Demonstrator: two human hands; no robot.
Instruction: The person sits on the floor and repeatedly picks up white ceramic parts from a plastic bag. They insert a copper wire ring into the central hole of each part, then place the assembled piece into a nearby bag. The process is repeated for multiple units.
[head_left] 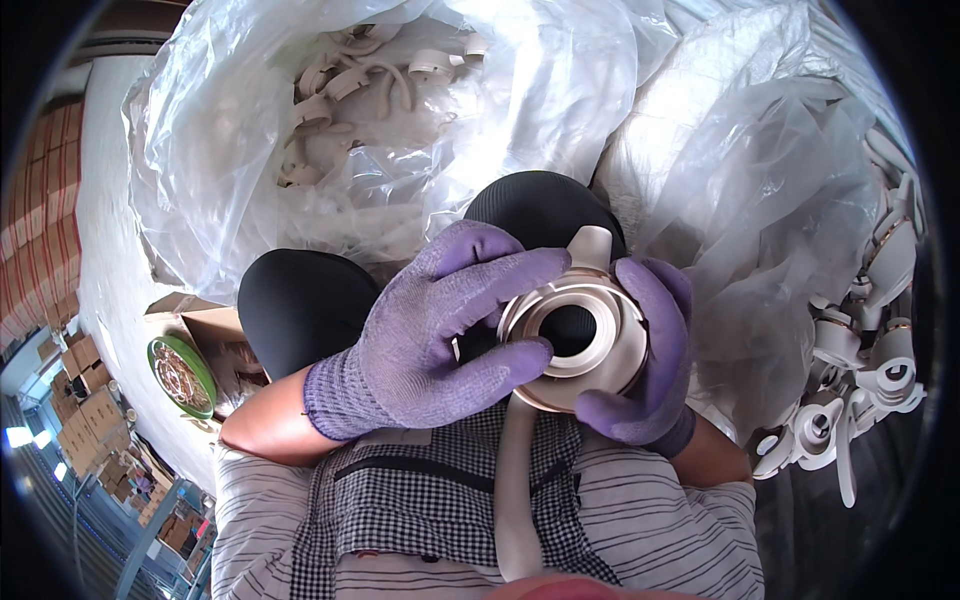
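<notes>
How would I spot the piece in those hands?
Above the checked apron, find the left hand and right hand, both purple-gloved. Between them sits a cream part with a round hole. Unlike the heaped parts at far right, it is held.

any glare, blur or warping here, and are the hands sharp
In the head view, the left hand, right hand and pale ring-shaped part look fairly sharp; in the head view, glare whitens folds of the clear plastic bag and lamps at lower left blow out; in the head view, fisheye warping tilts the cartons near the dark rim.
</notes>
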